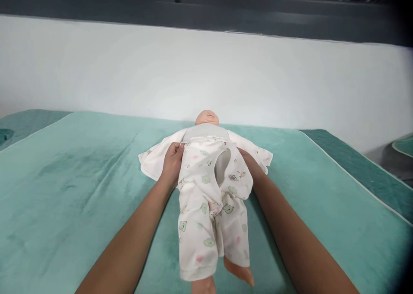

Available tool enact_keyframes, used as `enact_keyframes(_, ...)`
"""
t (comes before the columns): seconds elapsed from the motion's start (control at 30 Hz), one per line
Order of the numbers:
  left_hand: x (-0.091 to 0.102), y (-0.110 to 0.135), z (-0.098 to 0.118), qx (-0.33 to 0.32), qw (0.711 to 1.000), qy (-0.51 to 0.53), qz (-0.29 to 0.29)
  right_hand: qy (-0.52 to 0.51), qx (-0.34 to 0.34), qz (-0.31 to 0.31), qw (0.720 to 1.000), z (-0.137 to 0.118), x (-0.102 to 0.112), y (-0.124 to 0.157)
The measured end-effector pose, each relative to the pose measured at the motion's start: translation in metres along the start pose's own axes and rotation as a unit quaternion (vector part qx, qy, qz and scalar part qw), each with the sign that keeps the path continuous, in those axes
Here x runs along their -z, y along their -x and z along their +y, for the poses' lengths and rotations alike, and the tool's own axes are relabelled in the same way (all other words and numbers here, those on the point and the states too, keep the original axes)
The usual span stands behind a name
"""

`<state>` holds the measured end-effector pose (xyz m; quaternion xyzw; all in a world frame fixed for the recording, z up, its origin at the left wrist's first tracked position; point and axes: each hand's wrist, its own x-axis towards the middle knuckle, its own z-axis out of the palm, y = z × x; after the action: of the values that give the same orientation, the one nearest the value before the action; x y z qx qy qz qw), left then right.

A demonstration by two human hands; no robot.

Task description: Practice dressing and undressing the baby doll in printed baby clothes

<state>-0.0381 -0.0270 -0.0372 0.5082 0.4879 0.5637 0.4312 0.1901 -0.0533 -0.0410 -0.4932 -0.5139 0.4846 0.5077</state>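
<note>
A baby doll (207, 117) lies on its back, head at the far end and bare feet towards me. It wears white baby trousers (200, 199) printed with green and pink figures, with an oval opening at the crotch. A white baby jacket (158, 156) is spread open under its torso, sleeves out to both sides. At the left of the waistband, my left hand (173, 158) is closed, pinching the trouser edge between thumb and fingers. My right hand (248, 159) is at the other side of the waist, its fingers hidden by the trouser cloth.
The doll rests on a green plush cover (80, 177) with pale piping near both sides. Behind it rises a white wall (206, 70) with a dark ledge (206, 16) on top. Another green padded edge (405, 146) shows at the far right.
</note>
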Motion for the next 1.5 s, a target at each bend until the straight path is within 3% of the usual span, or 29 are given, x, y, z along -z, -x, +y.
enact_keyframes(0.13,0.005,-0.002,-0.01,-0.12,0.989,-0.082,0.001,0.054,0.042,0.074,0.995,0.007,-0.003,0.003)
enact_keyframes(0.23,0.011,-0.001,-0.01,-0.239,0.953,-0.186,-0.021,0.105,0.103,0.139,0.979,0.013,-0.005,0.007)
enact_keyframes(0.3,0.014,-0.002,-0.007,-0.263,0.934,-0.239,-0.043,0.143,0.142,0.152,0.968,0.017,-0.004,0.007)
enact_keyframes(0.4,0.014,-0.008,-0.004,-0.211,0.944,-0.249,-0.041,0.148,0.147,0.134,0.969,0.02,-0.003,-0.001)
enact_keyframes(0.57,0.006,-0.031,-0.007,-0.138,0.974,-0.177,0.013,0.032,0.028,0.105,0.994,0.019,0.0,-0.02)
enact_keyframes(0.67,0.003,-0.041,-0.011,-0.109,0.982,-0.151,-0.006,-0.004,0.0,0.085,0.996,0.018,0.001,-0.024)
enact_keyframes(0.77,0.005,-0.042,-0.011,-0.157,0.969,-0.183,-0.051,0.032,0.052,0.1,0.993,0.018,-0.001,-0.02)
enact_keyframes(0.9,0.012,-0.044,-0.007,-0.252,0.927,-0.266,-0.082,0.051,0.152,0.121,0.98,0.015,-0.003,-0.017)
enact_keyframes(1.0,0.014,-0.047,-0.001,-0.216,0.927,-0.284,-0.119,0.069,0.176,0.079,0.979,0.01,0.0,-0.023)
enact_keyframes(1.13,0.011,-0.048,0.014,-0.132,0.951,-0.219,-0.175,0.153,0.201,0.013,0.967,0.002,0.006,-0.036)
enact_keyframes(1.23,0.009,-0.049,0.023,-0.113,0.955,-0.177,-0.21,0.17,0.249,-0.009,0.954,-0.002,0.009,-0.043)
enact_keyframes(1.33,0.008,-0.052,0.023,-0.127,0.954,-0.178,-0.203,0.167,0.255,-0.023,0.952,-0.005,0.01,-0.046)
enact_keyframes(1.5,0.001,-0.067,0.012,-0.149,0.943,-0.269,-0.13,0.182,0.219,-0.036,0.958,-0.015,0.001,-0.049)
